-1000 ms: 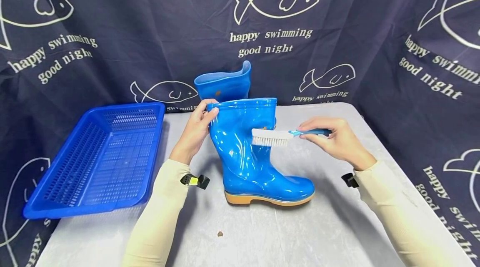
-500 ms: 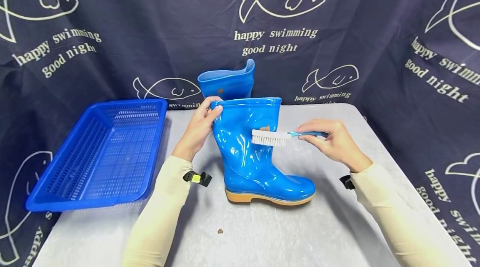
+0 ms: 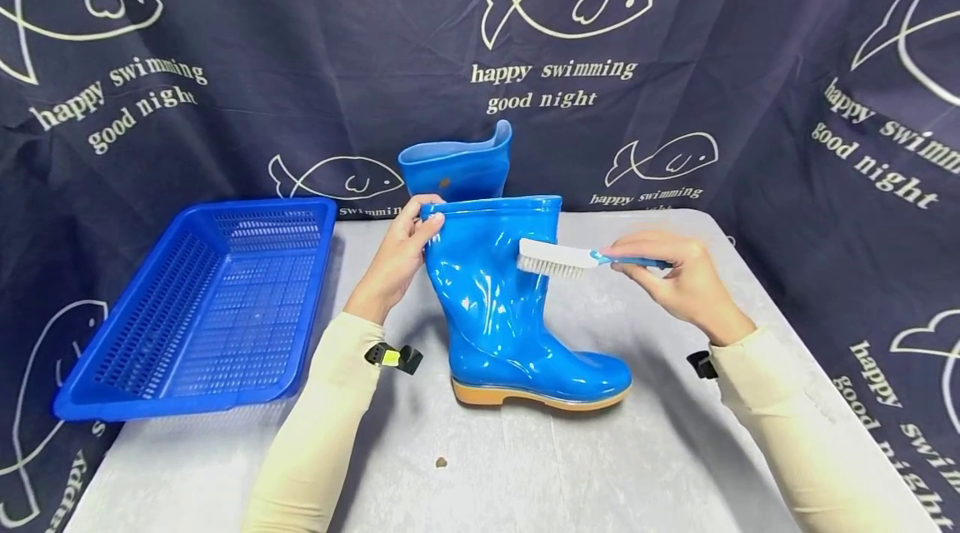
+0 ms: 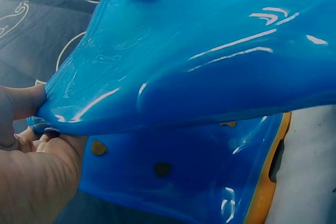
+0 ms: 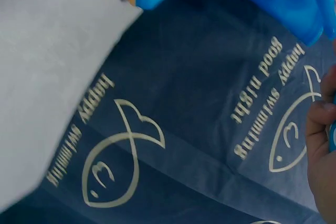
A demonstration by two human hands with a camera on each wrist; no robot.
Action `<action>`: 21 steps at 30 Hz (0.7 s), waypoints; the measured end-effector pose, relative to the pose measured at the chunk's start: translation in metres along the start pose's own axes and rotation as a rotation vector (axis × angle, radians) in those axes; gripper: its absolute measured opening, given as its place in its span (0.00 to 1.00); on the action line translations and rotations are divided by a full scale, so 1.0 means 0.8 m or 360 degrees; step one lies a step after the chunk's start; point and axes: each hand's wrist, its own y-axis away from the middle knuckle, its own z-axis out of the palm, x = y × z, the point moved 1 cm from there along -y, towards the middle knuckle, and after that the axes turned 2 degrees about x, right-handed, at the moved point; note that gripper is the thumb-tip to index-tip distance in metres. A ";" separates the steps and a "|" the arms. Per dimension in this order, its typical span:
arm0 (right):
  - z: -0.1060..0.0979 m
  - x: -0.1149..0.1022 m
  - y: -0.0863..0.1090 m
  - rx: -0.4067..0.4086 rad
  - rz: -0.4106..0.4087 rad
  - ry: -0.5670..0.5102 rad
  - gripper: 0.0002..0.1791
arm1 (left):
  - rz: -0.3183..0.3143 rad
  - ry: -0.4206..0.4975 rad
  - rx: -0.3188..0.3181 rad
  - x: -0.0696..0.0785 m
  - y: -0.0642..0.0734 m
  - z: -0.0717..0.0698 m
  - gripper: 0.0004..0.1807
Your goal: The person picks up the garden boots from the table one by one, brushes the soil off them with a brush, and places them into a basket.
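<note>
A glossy blue rain boot (image 3: 495, 300) with a tan sole stands upright on the table, toe to the right. My left hand (image 3: 397, 254) grips its top rim at the left side, thumb outside; the left wrist view shows the rim pinched. In my right hand (image 3: 678, 275) is a scrub brush (image 3: 558, 256), held by its blue handle. The white head, bristles down, is over the upper shaft of the boot. A tan patch shows partly beside the brush head in the left wrist view. Behind stands a second blue boot (image 3: 457, 171) with brown spots, its lower part mostly hidden.
A blue plastic basket (image 3: 300, 333) sits on the left of the grey table (image 3: 525, 475). One small brown crumb (image 3: 441, 462) lies near the front. Dark fish-print cloth (image 3: 360, 58) hangs behind and at both sides.
The brush has shifted slightly up and right against the boot's shaft, now covering the tan patch in the head view. My left hand keeps its hold on the rim.
</note>
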 end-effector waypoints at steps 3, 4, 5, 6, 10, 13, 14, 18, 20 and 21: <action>0.000 -0.001 0.009 -0.0031 0.0099 0.0009 0.20 | 0.0000 -0.0017 0.0029 0.000 -0.001 -0.001 0.11; -0.001 -0.001 0.012 -0.0034 0.0118 -0.0002 0.20 | 0.0003 -0.0018 0.0033 0.001 -0.001 0.000 0.11; -0.002 -0.002 0.015 -0.0036 0.0149 -0.0014 0.20 | 0.0006 -0.0021 0.0032 0.001 -0.002 0.001 0.12; -0.003 -0.003 0.018 -0.0034 0.0167 -0.0024 0.20 | 0.0007 -0.0018 0.0029 0.001 -0.002 0.002 0.12; -0.006 -0.007 0.020 0.0051 0.0126 -0.0070 0.21 | -0.0001 0.0005 0.0022 0.000 -0.001 0.006 0.11; -0.007 -0.008 0.011 0.0143 0.0081 -0.0068 0.21 | 0.0003 0.0023 0.0025 0.000 -0.001 0.007 0.10; -0.006 -0.008 0.008 0.0162 0.0073 -0.0054 0.21 | 0.0004 0.0024 0.0024 -0.001 0.000 0.007 0.11; 0.001 -0.006 0.004 0.0116 0.0041 -0.0005 0.21 | -0.0002 0.0021 0.0011 0.000 0.001 0.005 0.11; 0.007 -0.005 0.007 0.0049 0.0029 -0.0004 0.21 | -0.0006 0.0020 0.0004 0.001 0.002 0.005 0.11; 0.011 -0.005 0.010 0.0000 0.0021 -0.0014 0.21 | -0.0007 0.0017 0.0004 0.001 0.002 0.005 0.11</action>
